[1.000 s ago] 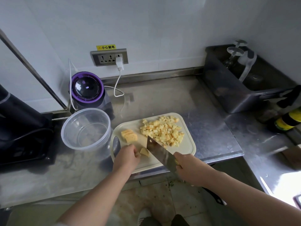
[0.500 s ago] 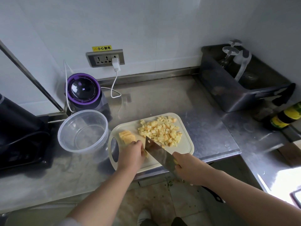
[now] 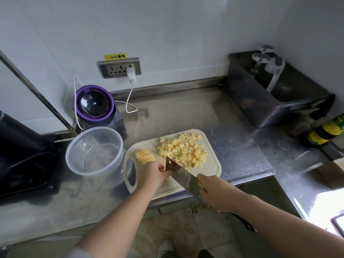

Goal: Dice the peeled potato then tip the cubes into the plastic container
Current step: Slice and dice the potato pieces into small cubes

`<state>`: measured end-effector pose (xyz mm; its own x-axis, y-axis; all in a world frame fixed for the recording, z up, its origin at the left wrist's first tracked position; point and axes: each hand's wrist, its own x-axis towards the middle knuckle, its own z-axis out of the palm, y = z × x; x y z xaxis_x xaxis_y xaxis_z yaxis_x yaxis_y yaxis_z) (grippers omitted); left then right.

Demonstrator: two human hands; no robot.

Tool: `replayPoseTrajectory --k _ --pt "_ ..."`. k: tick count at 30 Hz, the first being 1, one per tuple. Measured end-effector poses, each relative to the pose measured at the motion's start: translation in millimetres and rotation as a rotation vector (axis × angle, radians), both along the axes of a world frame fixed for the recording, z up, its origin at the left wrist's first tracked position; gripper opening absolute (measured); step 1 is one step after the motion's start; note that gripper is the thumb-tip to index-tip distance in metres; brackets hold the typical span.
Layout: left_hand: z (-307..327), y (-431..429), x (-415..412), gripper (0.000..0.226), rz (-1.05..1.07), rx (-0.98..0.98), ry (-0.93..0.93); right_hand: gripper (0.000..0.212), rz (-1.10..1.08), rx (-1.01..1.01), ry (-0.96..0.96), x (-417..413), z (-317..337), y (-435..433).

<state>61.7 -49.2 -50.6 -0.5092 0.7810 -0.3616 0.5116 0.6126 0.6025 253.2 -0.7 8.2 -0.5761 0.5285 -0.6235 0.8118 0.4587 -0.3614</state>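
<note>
A cream cutting board (image 3: 211, 165) lies on the steel counter. A heap of yellow potato cubes (image 3: 183, 150) covers its far right part. A stack of potato slices (image 3: 144, 156) sits at its far left. My left hand (image 3: 153, 173) holds a small potato piece down on the board, its fingers curled against the blade. My right hand (image 3: 216, 191) grips the handle of a cleaver (image 3: 181, 175), whose blade points away between my left hand and the cubes. The clear round plastic container (image 3: 95, 150) stands empty just left of the board.
A purple-rimmed appliance (image 3: 95, 106) with a white cable stands behind the container. A dark machine (image 3: 22, 155) fills the left edge. A grey tub (image 3: 275, 94) with glassware sits at the back right, and a dark bottle (image 3: 323, 134) beside it.
My left hand slid forward over the small potato piece, which it now covers. The cleaver moved up against its fingers. The camera shifted slightly.
</note>
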Motion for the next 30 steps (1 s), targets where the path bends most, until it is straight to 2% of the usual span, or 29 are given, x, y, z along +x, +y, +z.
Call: replayPoseTrajectory --k 4,9,13,16,23,30 --pt "-3.0 -3.5 -19.5 0.022 -0.041 0.039 0.092 0.025 -0.029 0.015 0.018 3.0 -0.1 0.7" --pt "0.7 -4.3 -26.3 0.047 -0.524 -0.038 0.240 0.022 -0.073 0.051 0.015 7.0 -1.6 3.5" --pt "0.9 2.2 -24.5 0.044 -0.712 -0.124 0.344 0.021 -0.074 0.062 0.026 9.9 -1.3 3.6" --pt "2.0 7.5 -24.9 0.035 -0.740 -0.110 0.332 0.015 -0.080 0.078 0.027 11.6 -1.6 4.0" --pt "0.0 10.8 -25.9 0.033 -0.716 -0.086 0.337 0.011 -0.084 0.068 0.029 10.4 -0.3 4.9" --pt "-2.4 15.6 -24.3 0.022 -0.619 -0.037 0.232 0.021 -0.098 0.054 0.020 7.3 -4.1 5.8"
